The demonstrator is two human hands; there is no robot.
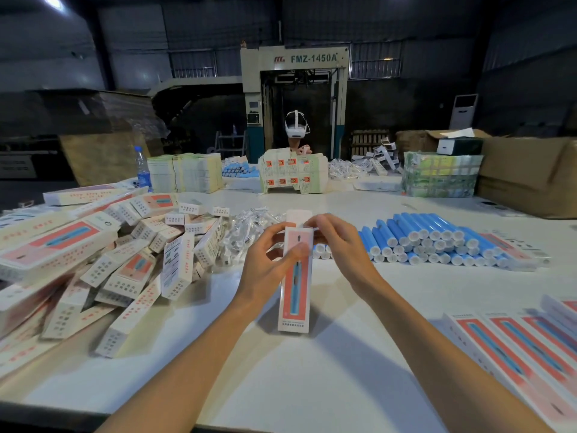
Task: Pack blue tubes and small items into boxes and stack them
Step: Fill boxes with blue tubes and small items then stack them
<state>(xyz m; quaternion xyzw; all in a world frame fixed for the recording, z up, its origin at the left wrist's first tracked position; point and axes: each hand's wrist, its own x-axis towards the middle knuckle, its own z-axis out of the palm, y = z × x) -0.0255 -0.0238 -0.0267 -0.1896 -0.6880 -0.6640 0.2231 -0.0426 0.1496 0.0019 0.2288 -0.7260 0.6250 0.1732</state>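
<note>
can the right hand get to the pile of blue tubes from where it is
Probably yes. The blue tubes lie on the table just right of the right hand, with nothing between. It is at the top end of the box, so it must leave that first.

you hold the box point(295, 282) over the middle of the table point(312, 385), your left hand point(265, 264) on its left side and your right hand point(340, 248) at its far end. the pile point(103, 260) of boxes lies to your left, the packets point(246, 232) just behind your left hand, the tubes point(437, 239) stacked to the right. a row point(515, 348) of boxes lies at the near right. across the table stand a bottle point(142, 168) at the left and a carton point(524, 173) at the right, a person point(296, 129) between them, a machine point(295, 98) behind.
</note>
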